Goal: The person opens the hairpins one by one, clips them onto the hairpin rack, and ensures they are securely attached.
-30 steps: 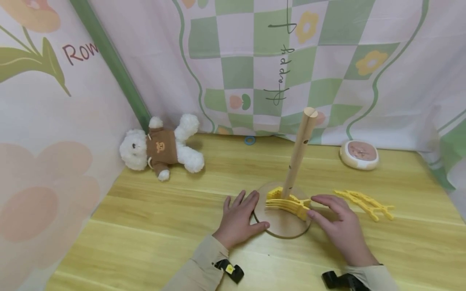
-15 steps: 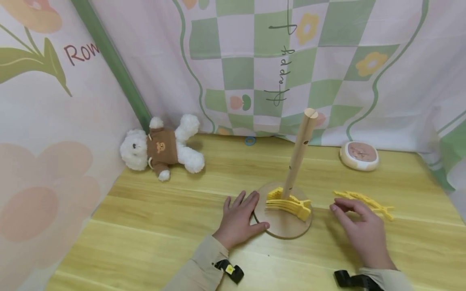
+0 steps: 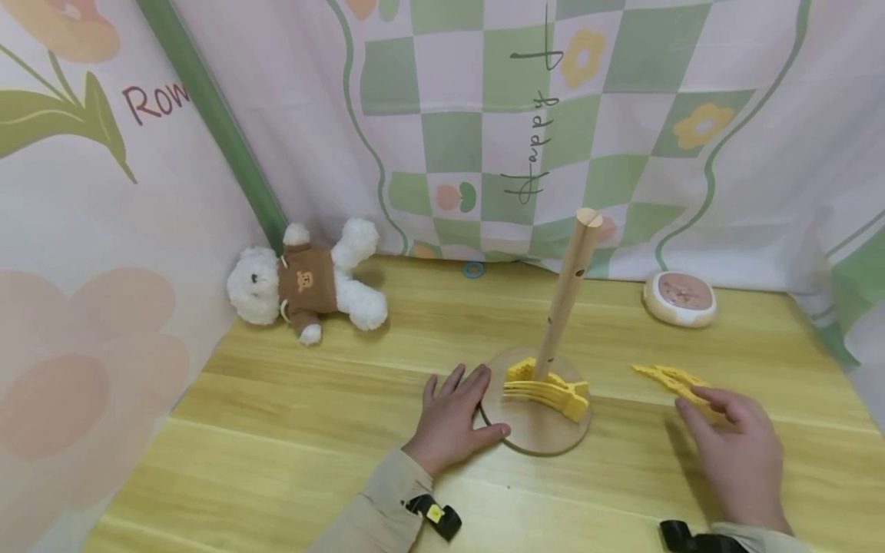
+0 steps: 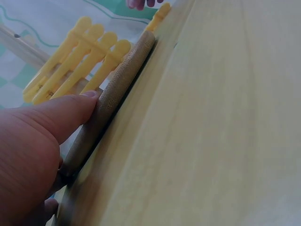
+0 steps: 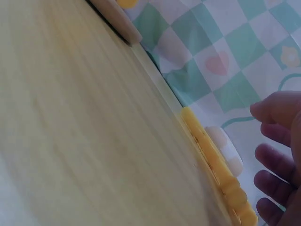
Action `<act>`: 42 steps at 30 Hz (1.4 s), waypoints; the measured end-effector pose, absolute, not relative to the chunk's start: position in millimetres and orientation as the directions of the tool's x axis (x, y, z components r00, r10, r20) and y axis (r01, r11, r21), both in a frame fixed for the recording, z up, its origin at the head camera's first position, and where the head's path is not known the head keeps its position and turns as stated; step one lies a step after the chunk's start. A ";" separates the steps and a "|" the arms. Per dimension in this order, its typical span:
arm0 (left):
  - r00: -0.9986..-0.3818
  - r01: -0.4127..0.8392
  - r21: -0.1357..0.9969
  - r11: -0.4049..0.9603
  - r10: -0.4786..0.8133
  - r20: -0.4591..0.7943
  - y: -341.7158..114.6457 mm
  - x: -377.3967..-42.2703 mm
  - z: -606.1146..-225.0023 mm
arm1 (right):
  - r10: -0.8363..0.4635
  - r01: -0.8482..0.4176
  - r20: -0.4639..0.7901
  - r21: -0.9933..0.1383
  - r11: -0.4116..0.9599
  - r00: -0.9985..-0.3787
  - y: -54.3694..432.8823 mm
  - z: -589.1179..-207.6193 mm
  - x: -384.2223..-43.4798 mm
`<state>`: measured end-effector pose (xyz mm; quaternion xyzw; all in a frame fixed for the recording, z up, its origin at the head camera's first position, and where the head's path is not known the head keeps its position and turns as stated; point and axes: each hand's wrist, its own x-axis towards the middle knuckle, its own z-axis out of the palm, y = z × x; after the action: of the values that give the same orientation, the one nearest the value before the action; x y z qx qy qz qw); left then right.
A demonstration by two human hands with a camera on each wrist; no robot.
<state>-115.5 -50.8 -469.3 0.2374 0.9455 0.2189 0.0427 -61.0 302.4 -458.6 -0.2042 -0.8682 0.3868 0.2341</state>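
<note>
Free lane btwn base (image 3: 535, 436) & R yellow pcs (image 3: 665, 376), post (image 3: 567, 292) obst. on L

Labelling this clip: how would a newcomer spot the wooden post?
On the table, find the round base touched by the left hand. The wooden post rises from it among yellow pieces. Dark spots mark its side; unlike those low neighbours, it stands tall.

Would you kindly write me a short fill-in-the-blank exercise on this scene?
The plush toy wears a shirt coloured ____.
The hand touching the round base is the ____ one.
The right hand is near loose pieces coloured ____.
The small ring by the curtain is ____.
Missing words: brown; left; yellow; blue.
</note>
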 end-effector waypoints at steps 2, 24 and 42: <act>-0.885 0.429 0.432 0.793 0.464 0.026 -51.1 -115.5 -470.9 | 0.556 0.214 0.218 -0.765 0.608 -0.802 305.0 -458.5 -61.1; -0.881 0.434 0.440 0.786 0.472 0.026 -52.0 -115.5 -468.2 | 0.359 0.329 -0.058 -0.554 0.765 -0.932 332.9 -455.4 -58.2; -0.880 0.440 0.442 0.781 0.474 0.038 -52.6 -116.0 -467.5 | 0.510 0.118 0.155 -0.878 0.464 -0.846 298.2 -455.4 -58.1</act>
<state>-116.0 -52.6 -467.5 0.2425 0.9430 0.2248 0.0377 -58.1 298.2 -455.4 -0.1889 -0.8310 0.4822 0.2031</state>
